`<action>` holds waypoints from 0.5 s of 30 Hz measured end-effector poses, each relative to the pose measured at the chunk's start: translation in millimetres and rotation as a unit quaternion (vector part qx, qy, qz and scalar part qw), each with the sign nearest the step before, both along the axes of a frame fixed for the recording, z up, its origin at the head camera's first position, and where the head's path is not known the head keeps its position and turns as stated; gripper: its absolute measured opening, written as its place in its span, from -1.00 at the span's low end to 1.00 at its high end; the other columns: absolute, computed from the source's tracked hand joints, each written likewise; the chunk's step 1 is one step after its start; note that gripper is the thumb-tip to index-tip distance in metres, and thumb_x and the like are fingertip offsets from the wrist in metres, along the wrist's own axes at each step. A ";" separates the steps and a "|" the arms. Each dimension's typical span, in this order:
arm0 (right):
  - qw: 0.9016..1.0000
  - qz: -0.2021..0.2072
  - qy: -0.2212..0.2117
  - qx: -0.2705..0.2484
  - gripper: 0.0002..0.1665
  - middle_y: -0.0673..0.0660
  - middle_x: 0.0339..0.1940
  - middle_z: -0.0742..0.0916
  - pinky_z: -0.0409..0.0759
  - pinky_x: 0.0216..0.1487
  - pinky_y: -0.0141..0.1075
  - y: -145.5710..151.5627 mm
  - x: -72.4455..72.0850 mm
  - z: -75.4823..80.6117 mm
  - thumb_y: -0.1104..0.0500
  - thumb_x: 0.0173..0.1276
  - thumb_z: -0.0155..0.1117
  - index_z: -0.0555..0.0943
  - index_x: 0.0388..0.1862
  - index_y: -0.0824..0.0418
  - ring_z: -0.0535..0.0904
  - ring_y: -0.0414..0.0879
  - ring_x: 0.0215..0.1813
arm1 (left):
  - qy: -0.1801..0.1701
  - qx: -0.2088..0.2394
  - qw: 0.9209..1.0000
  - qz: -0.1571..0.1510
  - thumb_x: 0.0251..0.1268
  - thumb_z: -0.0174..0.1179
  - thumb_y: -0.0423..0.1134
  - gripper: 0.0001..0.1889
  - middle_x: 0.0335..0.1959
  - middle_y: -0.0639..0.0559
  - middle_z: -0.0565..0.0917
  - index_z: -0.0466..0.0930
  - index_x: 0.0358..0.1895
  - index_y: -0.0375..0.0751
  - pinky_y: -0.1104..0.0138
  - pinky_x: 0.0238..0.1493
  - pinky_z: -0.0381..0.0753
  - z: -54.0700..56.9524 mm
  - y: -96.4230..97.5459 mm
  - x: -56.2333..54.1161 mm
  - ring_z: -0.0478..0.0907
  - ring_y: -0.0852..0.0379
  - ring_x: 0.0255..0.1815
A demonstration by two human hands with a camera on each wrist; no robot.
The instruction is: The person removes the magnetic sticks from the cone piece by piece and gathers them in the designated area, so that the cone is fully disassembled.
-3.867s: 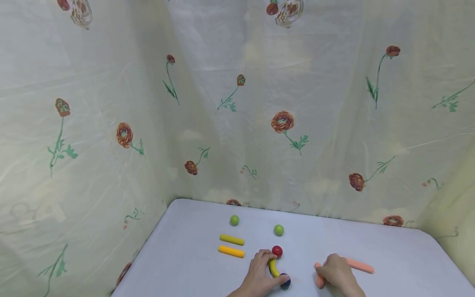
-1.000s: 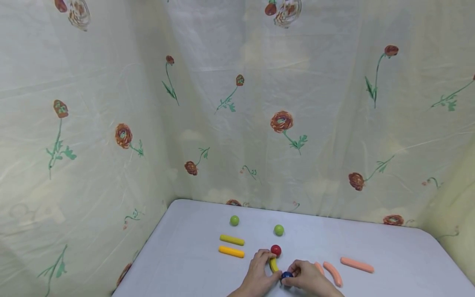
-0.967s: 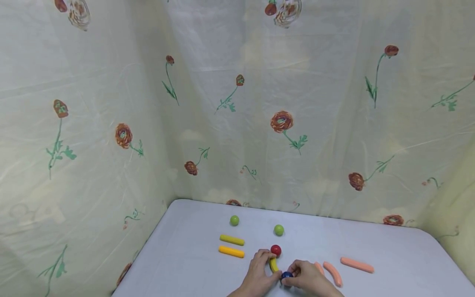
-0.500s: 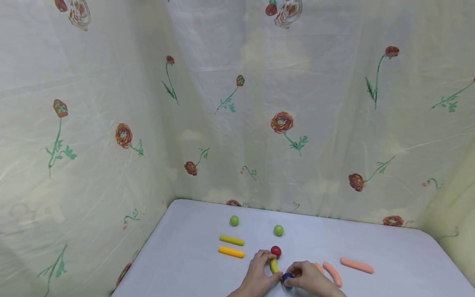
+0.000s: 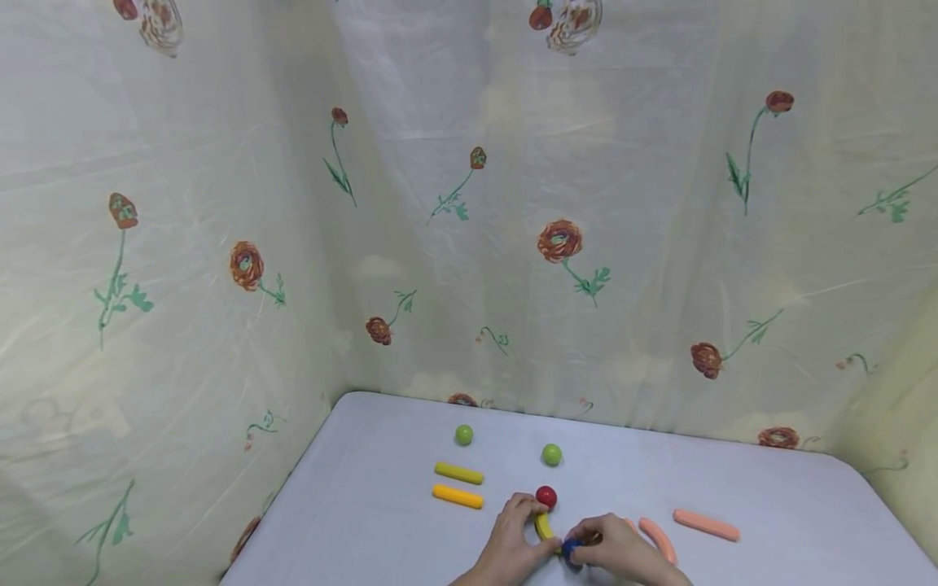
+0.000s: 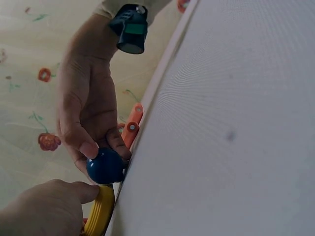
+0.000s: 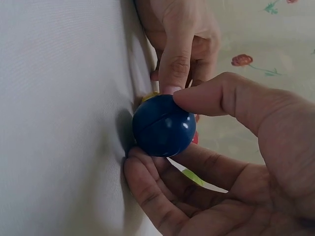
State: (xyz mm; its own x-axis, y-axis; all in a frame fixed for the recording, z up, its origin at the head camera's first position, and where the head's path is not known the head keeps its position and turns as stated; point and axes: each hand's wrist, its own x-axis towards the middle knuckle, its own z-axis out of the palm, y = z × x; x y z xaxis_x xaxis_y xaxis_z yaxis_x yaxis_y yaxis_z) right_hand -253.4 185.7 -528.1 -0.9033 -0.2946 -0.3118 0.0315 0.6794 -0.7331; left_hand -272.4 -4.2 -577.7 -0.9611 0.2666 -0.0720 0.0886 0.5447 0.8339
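Note:
On the white table, my left hand (image 5: 513, 544) spans a yellow curved stick (image 5: 543, 526), fingertips at its far end and thumb at its near end. In the left wrist view, this yellow curved stick (image 6: 101, 209) shows ribbed sides, and its end sits right at the blue ball (image 6: 105, 166). My right hand (image 5: 614, 548) pinches that blue ball (image 5: 572, 552) between thumb and fingers. The right wrist view shows the glossy blue ball (image 7: 164, 126) with a seam line, close to the tabletop. A red ball (image 5: 546, 497) lies at the stick's far end, by my left fingertips.
Two green balls, one left (image 5: 464, 435) and one right (image 5: 552, 454), lie farther back. Left of my hands lie an olive-yellow straight stick (image 5: 458, 473) and an orange-yellow one (image 5: 458, 496). Salmon sticks, curved (image 5: 658, 537) and straight (image 5: 707, 525), lie right. A flowered curtain (image 5: 469, 244) hangs behind.
My right hand has left the salmon curved stick and moved left to the blue ball. My left thumb has shifted from the ball to the yellow stick's end. Lately, the ball has moved slightly right.

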 end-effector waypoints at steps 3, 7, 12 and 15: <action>1.000 -0.012 0.001 0.012 -0.74 0.01 -0.37 0.72 0.61 -0.26 -0.23 0.0 -0.7 0.2 0.17 0.16 0.32 0.69 -0.18 0.23 0.60 -0.15 -0.33 | 0.007 -0.003 1.000 0.001 0.06 0.40 0.04 -0.55 0.09 0.12 0.47 0.59 0.03 0.02 0.02 0.26 0.42 -0.9 -0.2 -0.1 0.43 0.06 0.12; 0.999 -0.033 0.017 0.017 -0.75 0.01 -0.36 0.71 0.60 -0.27 -0.24 1.9 -3.7 -1.0 0.16 0.16 0.34 0.68 -0.18 0.24 0.58 -0.15 -0.32 | 0.010 0.002 1.000 0.003 0.06 0.41 0.04 -0.54 0.08 0.13 0.47 0.59 0.03 0.00 0.04 0.26 0.42 -2.0 -0.5 -0.4 0.43 0.05 0.13; 0.995 -0.087 0.044 0.011 -0.68 0.03 -0.37 0.69 0.61 -0.31 -0.26 7.7 -13.1 -0.7 0.16 0.13 0.40 0.65 -0.15 0.28 0.59 -0.14 -0.33 | 0.000 0.016 1.000 0.007 0.04 0.41 0.05 -0.54 0.08 0.14 0.46 0.58 0.03 0.02 0.08 0.26 0.42 -2.8 -0.4 -1.5 0.42 0.05 0.14; 0.991 -0.119 0.056 0.022 -0.62 0.05 -0.33 0.70 0.59 -0.27 -0.25 12.6 -24.8 4.1 0.12 0.11 0.44 0.65 -0.11 0.27 0.59 -0.12 -0.28 | -0.004 0.021 1.000 0.007 0.05 0.41 0.06 -0.54 0.08 0.14 0.46 0.58 0.03 0.02 0.07 0.25 0.43 -3.1 -0.8 -1.9 0.42 0.06 0.13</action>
